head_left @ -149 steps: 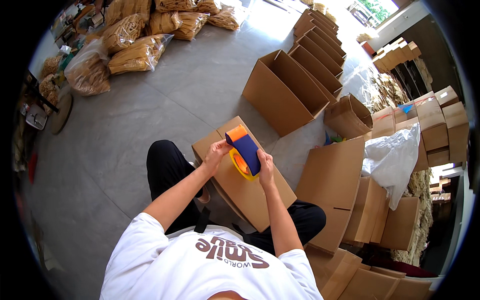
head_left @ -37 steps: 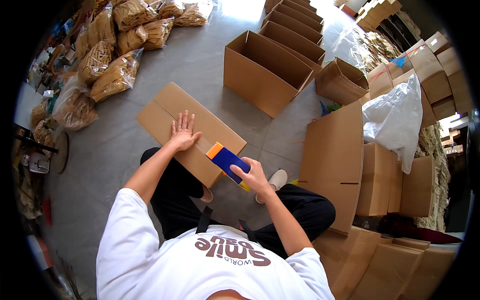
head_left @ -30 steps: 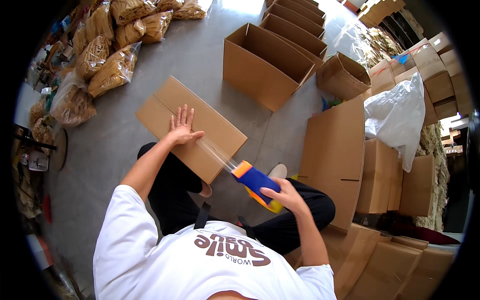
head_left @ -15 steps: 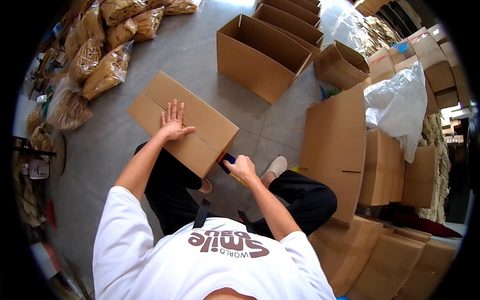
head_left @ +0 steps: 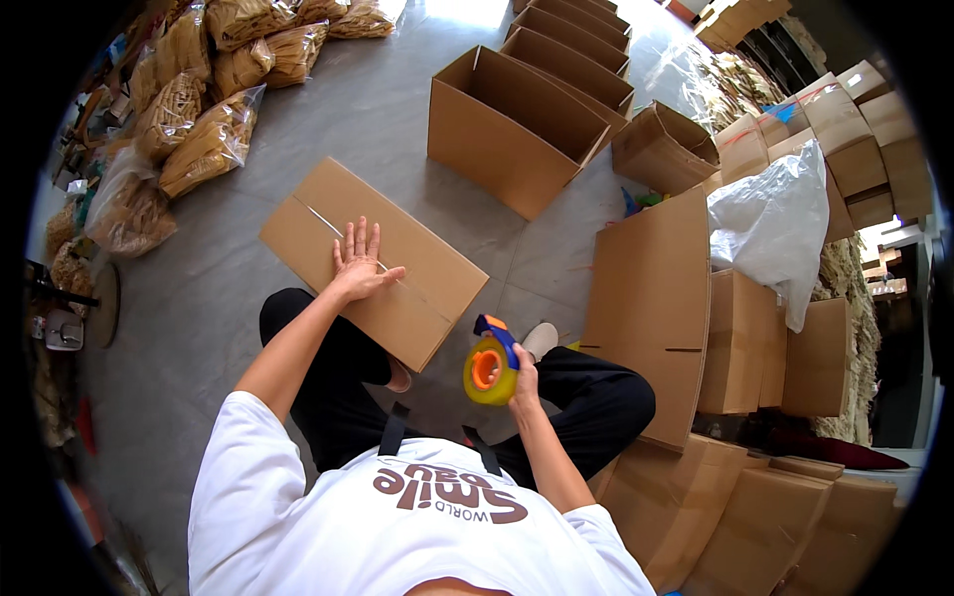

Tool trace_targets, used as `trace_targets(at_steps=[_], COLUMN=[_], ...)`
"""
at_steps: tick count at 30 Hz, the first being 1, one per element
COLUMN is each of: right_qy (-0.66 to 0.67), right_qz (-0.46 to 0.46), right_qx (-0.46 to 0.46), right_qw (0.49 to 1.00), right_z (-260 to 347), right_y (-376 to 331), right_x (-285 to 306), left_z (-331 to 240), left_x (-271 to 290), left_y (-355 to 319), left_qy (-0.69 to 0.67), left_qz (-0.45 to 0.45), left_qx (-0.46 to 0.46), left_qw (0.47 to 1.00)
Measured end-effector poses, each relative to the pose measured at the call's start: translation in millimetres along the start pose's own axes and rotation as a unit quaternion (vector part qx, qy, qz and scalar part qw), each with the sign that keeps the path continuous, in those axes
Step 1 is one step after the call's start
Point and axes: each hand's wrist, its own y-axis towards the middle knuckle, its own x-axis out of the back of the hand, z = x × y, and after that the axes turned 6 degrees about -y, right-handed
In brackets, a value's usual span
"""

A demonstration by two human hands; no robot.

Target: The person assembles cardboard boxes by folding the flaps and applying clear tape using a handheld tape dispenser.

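A closed cardboard box (head_left: 417, 263) stands tilted on the floor in front of my knees, its top flaps meeting along a centre seam. Fingers spread, my left hand (head_left: 364, 266) lies flat on that top, across the seam. My right hand (head_left: 524, 377) grips a tape dispenser (head_left: 489, 363), blue and orange with a yellow roll of tape, apart from the box's near right corner. Some of the right fingers are hidden behind the roll.
Open cardboard boxes (head_left: 497, 134) stand in a row ahead. Flattened cartons (head_left: 646, 308) lean at my right, beside a clear plastic bag (head_left: 775, 214). Bags of tan strips (head_left: 214, 144) are heaped at the far left. My shoe (head_left: 540, 341) is beyond the dispenser.
The tape dispenser has come away from the box's end, turned, and moved right, so its roll now shows. My left hand stays on the box top.
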Motion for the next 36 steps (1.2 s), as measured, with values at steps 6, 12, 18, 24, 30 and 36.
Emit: trace_targets(at_steps=[6,12,18,24,30,36], right_qy=[0.282,0.362,0.342,0.039,-0.191,-0.326], right_qz=[0.326,0.464,0.452,0.358,0.281,0.314], right_qx=[-0.008,0.016,0.02,0.217,0.307,0.317], right_qw=[0.902,0.808,0.823,0.907,0.889,0.833], right_z=[46.5,40.1,46.6,64.5,103.1,111.9], right_y=[-62.9,-91.3,-111.3,-109.1,-148.5,-169.9], right_x=[20.0,10.2,-3.8,17.8,7.8,-1.2], left_z=[-17.0,-102.9,-146.1,-146.1,-130.5,-116.1], left_x=[0.9,2.0,11.6,26.5,25.7,33.0], left_y=[-14.3,-77.0,-122.2,-135.7,-141.2,-143.0], left_qy=[-0.006,-0.277,-0.548,-0.69,-0.734,-0.786], left_qz=[-0.023,-0.097,0.056,0.232,0.27,0.325], left_qx=[-0.021,-0.298,-0.182,-0.006,0.018,-0.037], left_qw=[1.0,0.908,0.814,0.685,0.622,0.524])
